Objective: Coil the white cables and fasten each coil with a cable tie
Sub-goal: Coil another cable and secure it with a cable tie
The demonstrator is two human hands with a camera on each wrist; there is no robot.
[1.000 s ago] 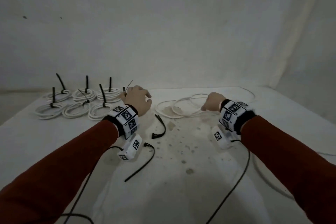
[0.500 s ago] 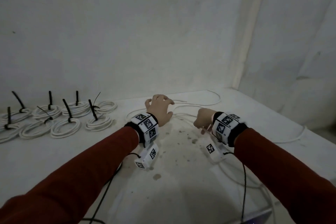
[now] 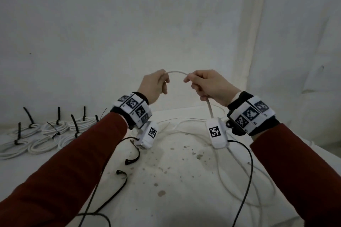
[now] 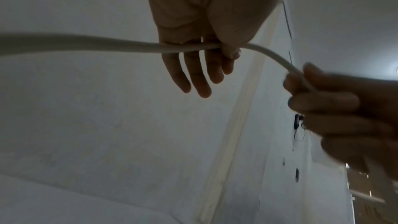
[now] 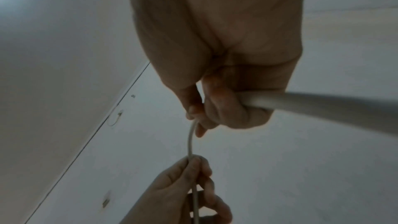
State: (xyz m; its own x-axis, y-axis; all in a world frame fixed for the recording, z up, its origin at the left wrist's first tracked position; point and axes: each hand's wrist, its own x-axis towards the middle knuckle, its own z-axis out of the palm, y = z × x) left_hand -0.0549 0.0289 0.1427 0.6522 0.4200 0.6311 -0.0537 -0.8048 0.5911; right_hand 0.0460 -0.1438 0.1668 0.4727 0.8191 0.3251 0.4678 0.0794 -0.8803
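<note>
Both hands raised above table [image 3: 184,199], gripping one white cable [image 3: 177,72]: left hand [image 3: 155,84] pinching, right hand [image 3: 210,86] fisted around it. Left of the table's stains, tied coils [image 3: 46,134]; loose cable ties [image 3: 132,158] nearer.

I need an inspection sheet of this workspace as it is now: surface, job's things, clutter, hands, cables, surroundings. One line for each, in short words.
Surface: white cloth-covered table, stained with brown spots near the middle.
Job's things: white cable lifted in an arch between both hands, the rest trailing on the table; tied coils at far left; loose black cable ties near the left forearm.
Clutter: nothing seen.
Hands: left hand pinches the cable; right hand has a closed grip on it.
Cables: black sensor leads run from the wrist units.
Surroundings: white draped backdrop.
</note>
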